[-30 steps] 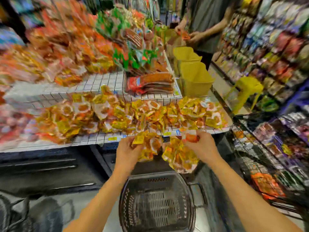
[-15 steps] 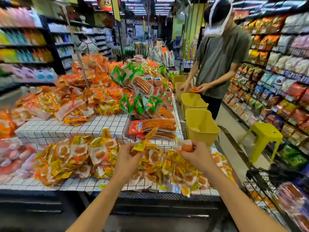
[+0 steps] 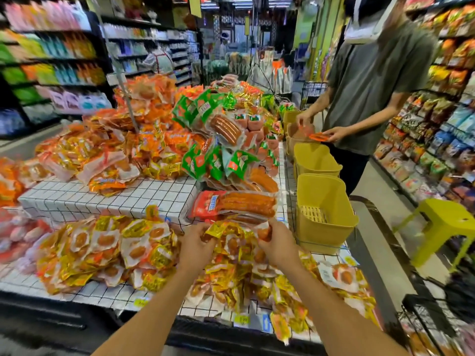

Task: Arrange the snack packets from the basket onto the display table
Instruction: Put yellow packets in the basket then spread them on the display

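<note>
White grid-patterned covering lines the display table (image 3: 102,199), which stands in a shop aisle between stocked shelves (image 3: 437,150). At its front tier the person holds a bunch of yellow-and-orange snack packets (image 3: 231,242) low over the table. The left hand (image 3: 196,244) grips the bunch's left side with curled fingers, and the right hand (image 3: 276,246) has its fingers closed round a packet at the upper right. Whether the bunch rests on the packets beneath it cannot be told.

A heap of matching packets (image 3: 102,250) spreads across the front tier to the left of the hands and on under them to the right corner. Just behind the hands lies a long red sausage pack (image 3: 239,204). Farther back, green packs (image 3: 203,160) and orange ones are piled high on the upper tier.

Yellow plastic baskets (image 3: 323,214) stand in a row along the table's right edge. Beyond them another person (image 3: 372,80) in a grey T-shirt holds an orange packet (image 3: 318,136). A yellow stool (image 3: 442,224) stands on the floor at the right, and a black wire basket (image 3: 431,319) shows in the lower right corner.
</note>
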Available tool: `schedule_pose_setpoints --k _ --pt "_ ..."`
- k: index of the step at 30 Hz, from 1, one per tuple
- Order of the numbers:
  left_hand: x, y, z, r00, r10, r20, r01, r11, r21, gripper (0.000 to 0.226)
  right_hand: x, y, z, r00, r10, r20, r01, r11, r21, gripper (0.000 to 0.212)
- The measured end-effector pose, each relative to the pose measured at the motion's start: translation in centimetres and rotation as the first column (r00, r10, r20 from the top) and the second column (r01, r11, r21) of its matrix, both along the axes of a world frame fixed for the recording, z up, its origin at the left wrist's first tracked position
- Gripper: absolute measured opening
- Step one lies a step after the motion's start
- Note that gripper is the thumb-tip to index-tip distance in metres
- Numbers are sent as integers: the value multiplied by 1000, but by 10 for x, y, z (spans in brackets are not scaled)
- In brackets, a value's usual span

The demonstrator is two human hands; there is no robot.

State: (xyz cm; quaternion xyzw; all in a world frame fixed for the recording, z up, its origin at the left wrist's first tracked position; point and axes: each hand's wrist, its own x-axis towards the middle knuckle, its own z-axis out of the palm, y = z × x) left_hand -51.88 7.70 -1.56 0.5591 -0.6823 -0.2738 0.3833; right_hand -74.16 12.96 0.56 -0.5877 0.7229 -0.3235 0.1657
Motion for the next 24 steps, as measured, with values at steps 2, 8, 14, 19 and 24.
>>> schedule_pose_setpoints --k 2,8,14,19,24 --pt "-2 -5 -13 995 -9 101 11 1000 -18 30 0 -4 -13 996 44 -75 -43 999 18 37" --pt "-8 1 -53 862 -56 504 32 998 55 65 -2 -6 -41 905 149 -399 -87 982 168 84" --pt "-8 7 -60 806 -107 582 27 989 144 108 2 -5 -52 847 195 -494 -83 967 240 99" --pt "-8 8 -51 858 -127 497 55 986 158 90 2 -7 -43 832 211 -514 -85 962 258 100" --pt "-3 8 -44 906 -105 411 54 990 134 87 -5 -1 -37 853 195 -483 -97 970 221 104"
